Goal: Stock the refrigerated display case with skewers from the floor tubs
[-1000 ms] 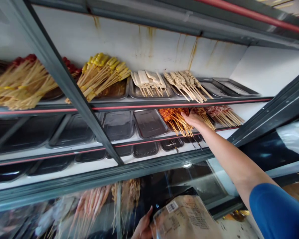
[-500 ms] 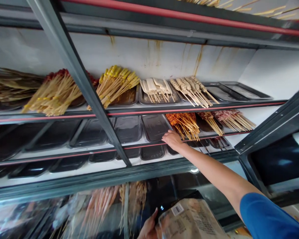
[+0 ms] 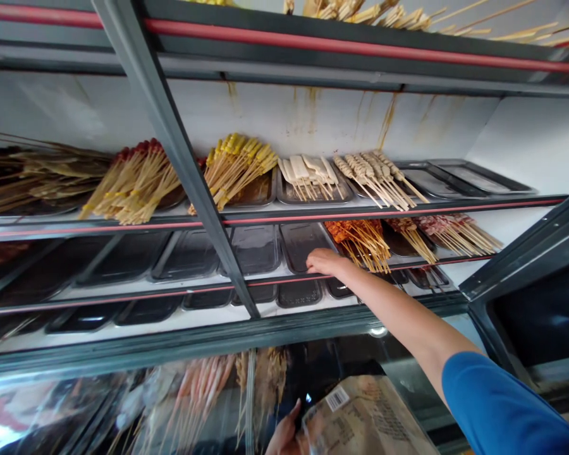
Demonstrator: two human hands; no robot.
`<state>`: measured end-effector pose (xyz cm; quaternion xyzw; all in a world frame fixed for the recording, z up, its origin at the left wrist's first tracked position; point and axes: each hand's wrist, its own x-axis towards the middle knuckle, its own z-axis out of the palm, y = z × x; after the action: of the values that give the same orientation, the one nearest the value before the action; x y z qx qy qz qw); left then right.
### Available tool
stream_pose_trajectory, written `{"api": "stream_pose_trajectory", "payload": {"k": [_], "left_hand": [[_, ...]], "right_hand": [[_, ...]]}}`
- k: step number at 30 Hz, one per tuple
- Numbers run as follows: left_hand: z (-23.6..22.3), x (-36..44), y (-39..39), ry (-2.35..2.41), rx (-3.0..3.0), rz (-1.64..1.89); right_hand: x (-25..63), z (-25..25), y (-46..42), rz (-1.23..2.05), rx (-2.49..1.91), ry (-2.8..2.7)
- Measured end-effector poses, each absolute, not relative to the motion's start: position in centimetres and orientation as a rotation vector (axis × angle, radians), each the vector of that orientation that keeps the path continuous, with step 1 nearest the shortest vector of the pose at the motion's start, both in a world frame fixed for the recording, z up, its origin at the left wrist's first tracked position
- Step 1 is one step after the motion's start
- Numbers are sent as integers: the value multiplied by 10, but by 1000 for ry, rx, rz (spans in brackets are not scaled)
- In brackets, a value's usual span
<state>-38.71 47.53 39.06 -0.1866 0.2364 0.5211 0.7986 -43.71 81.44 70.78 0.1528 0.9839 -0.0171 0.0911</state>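
Note:
My right hand reaches into the display case and rests on the front edge of an empty metal tray on the middle shelf. Just right of it lies a bunch of orange-coated skewers. Whether the fingers grip the tray rim is hidden from view. My left hand is at the bottom edge, holding a clear plastic bag with a barcode label.
The upper shelf holds trays of yellow skewers, pale flat skewers and beige skewers. Meat skewers lie at the right of the middle shelf. A dark diagonal frame bar crosses the case. Empty trays fill the left.
My right hand left the orange skewers and moved left to the empty tray's front edge. The view shifted slightly upward and left. The bag stays in my left hand.

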Motion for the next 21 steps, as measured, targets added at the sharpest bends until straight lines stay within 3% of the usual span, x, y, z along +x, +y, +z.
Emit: {"api": "stream_pose_trajectory", "payload": {"k": [15,21], "left_hand": [[406,-399,472,540,-467,1080],[407,-404,470,573,-586,1061]], "right_hand": [[-414,702,789,252,668,3143],[-332,677,818,671,884,3556]]}}
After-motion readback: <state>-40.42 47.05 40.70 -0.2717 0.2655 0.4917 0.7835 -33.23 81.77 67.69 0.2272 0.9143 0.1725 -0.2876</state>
